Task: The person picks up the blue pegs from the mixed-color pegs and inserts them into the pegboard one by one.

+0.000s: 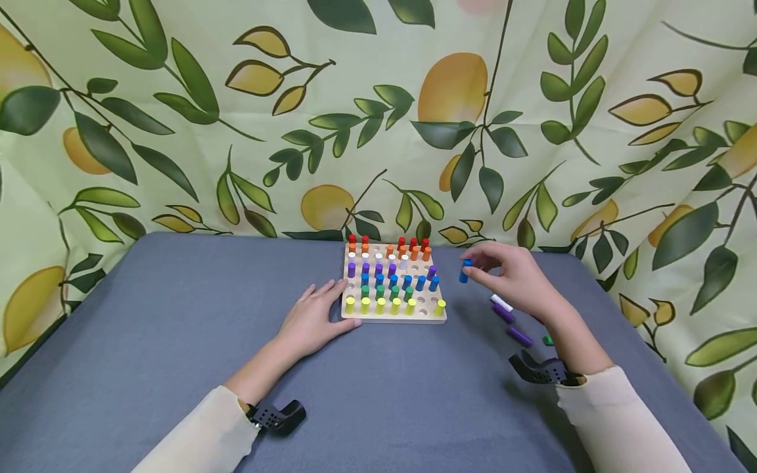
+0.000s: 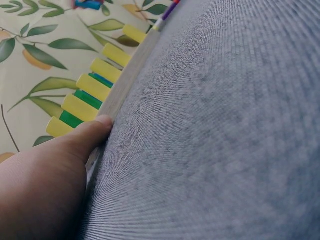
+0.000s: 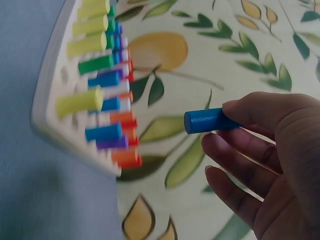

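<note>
A blue peg (image 1: 465, 270) is pinched between the thumb and fingers of my right hand (image 1: 511, 276), raised just right of the wooden pegboard (image 1: 393, 320). In the right wrist view the peg (image 3: 205, 120) lies nearly level, one flat end pointing at the board. My left hand (image 1: 313, 318) rests at the board's left side, fingers stretched along it. Its thumb (image 2: 92, 132) touches the near edge. Rows of red, orange, white, purple, blue, green and yellow pegs (image 1: 395, 305) stand in the board, with some bare holes among them.
Loose pegs lie on the blue-grey cloth below my right hand: a white peg (image 1: 501, 302), a purple peg (image 1: 520, 337) and a partly hidden green peg (image 1: 548, 341) among them. Behind the table (image 1: 177, 341) hangs a leaf-patterned curtain (image 1: 367, 59).
</note>
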Action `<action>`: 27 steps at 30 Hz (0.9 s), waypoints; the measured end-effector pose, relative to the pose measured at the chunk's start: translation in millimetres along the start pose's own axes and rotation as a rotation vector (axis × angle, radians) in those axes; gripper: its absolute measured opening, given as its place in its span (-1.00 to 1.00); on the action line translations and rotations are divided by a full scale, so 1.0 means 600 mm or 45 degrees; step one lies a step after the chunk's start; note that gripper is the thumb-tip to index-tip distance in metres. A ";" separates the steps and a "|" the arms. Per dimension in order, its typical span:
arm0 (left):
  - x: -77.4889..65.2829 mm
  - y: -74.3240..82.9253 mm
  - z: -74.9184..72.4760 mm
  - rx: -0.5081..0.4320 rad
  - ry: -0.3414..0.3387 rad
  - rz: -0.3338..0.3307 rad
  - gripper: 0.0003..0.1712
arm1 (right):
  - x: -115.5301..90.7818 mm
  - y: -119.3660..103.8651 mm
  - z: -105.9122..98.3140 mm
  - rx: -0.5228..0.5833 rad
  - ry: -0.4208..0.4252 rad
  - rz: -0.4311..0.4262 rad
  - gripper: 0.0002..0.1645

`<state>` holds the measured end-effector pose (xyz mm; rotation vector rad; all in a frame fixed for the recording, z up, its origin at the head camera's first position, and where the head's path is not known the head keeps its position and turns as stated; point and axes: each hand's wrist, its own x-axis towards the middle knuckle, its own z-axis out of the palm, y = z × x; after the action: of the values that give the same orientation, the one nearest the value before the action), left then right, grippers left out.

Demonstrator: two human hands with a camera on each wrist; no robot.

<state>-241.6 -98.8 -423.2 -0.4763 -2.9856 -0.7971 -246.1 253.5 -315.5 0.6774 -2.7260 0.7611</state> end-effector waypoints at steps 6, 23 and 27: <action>0.002 0.003 -0.001 -0.001 -0.013 -0.011 0.03 | 0.043 -0.035 0.019 0.017 -0.062 -0.065 -0.78; -0.004 0.002 -0.001 -0.019 0.013 -0.026 0.02 | 0.141 -0.108 0.110 0.140 -0.275 -0.266 -0.74; -0.004 0.003 0.000 -0.024 0.011 -0.011 0.02 | 0.155 -0.115 0.132 0.177 -0.310 -0.248 -0.76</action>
<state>-238.8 -98.0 -422.6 -0.4598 -2.9764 -0.8269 -300.3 124.4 -321.1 1.1162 -2.7797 0.8778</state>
